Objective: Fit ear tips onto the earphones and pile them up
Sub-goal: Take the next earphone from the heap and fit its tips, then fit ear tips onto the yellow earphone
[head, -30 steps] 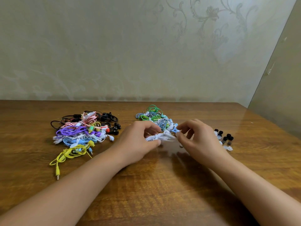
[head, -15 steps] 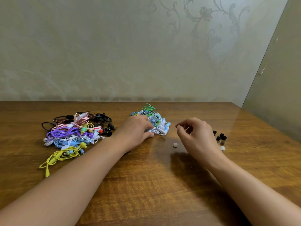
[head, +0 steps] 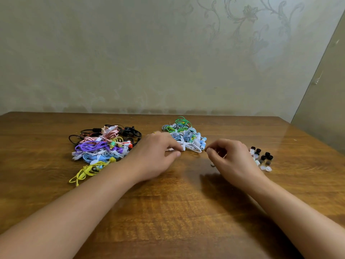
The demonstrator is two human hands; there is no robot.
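Observation:
A pile of blue, green and white earphones (head: 186,136) lies mid-table. My left hand (head: 158,153) rests at its front left, fingers loosely apart, fingertips touching a white bundled earphone (head: 188,146) at the pile's front edge. My right hand (head: 230,158) hovers to the right of the pile, fingers curled, with nothing visible between thumb and forefinger. A single pale ear tip (head: 212,164) lies on the table just under its thumb, partly hidden. Several loose black and white ear tips (head: 261,157) sit to the right of that hand.
A larger tangle of mixed-colour earphones (head: 104,144) lies at the left, with a yellow one (head: 87,171) trailing toward me. The wooden table (head: 177,212) ends at a wall behind and a slanted panel (head: 324,90) at the right.
My left hand set the white bundle on the middle pile and eased its grip. My right hand let go of the earphone; a pale ear tip now lies on the table beneath it.

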